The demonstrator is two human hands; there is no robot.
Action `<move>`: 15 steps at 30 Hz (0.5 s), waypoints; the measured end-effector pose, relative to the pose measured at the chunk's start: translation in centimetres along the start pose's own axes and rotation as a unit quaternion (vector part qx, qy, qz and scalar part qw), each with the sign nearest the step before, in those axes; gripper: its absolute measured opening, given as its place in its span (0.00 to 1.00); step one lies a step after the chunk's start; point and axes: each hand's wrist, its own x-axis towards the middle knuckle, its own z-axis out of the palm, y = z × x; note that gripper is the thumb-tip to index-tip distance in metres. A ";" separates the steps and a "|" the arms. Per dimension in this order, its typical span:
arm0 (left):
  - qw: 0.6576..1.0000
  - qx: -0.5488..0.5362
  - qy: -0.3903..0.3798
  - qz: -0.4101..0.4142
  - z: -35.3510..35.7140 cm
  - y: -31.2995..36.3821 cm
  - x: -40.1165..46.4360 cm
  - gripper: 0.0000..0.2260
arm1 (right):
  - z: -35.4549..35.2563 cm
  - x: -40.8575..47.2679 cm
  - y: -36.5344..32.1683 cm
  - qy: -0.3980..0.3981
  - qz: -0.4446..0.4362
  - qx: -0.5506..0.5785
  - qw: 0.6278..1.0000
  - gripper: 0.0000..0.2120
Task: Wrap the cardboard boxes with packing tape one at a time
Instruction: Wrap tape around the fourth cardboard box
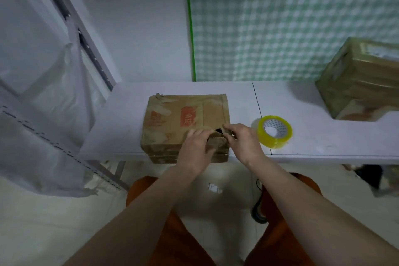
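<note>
A white table [313,144] runs along a white wall with green checked cloth [291,21] behind. My left hand [197,147] lies on the near top edge of the worn cardboard box [183,119], fingers bent over the torn corner. My right hand [241,138] pinches at that tear; whether it holds a tape end I cannot tell. The yellow packing tape roll [274,131] sits just right of the box. 1 taped box [358,80] stands far right. I should flatten the ragged flap firmly first, so tape lies smooth over it.
</note>
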 end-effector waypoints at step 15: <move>0.993 -0.080 -0.084 0.001 -1.1 -1.5 3.2 0.07 | 0.3 0.3 0.5 0.013 0.067 0.047 0.997 0.21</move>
